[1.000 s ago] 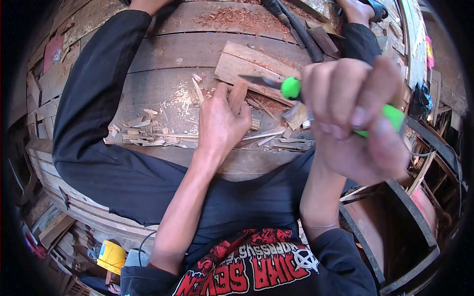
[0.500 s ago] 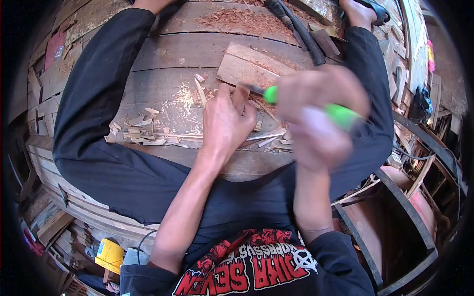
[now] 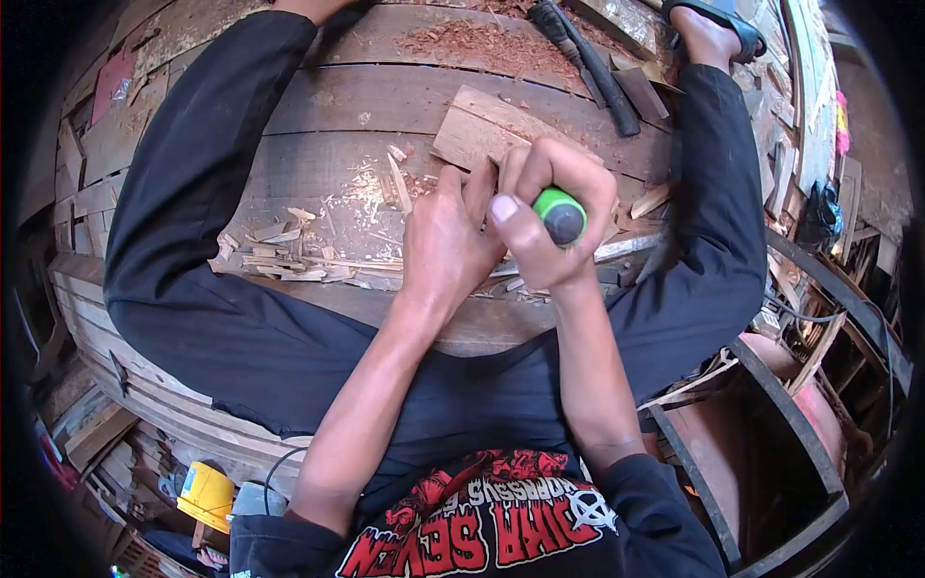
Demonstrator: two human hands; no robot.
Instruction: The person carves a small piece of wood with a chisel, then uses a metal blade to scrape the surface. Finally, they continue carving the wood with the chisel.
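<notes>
My left hand is closed around a small brown wood piece, which pokes up between thumb and fingers. Close against it on the right, my right hand grips a green-handled tool whose dark butt end faces up at me. Its shaft and tip are hidden under the fingers. Just beyond both hands lies a flat wooden board, partly covered by the right hand.
Wood slivers and pale shavings lie left of the hands, with reddish shavings farther off. A dark-handled tool rests beyond the board. My bent legs frame the plank floor. A yellow container stands lower left.
My right hand, blurred and farther right before, has come left and down against the left hand. The tool's shaft, visible earlier, is now hidden and its handle points toward me.
</notes>
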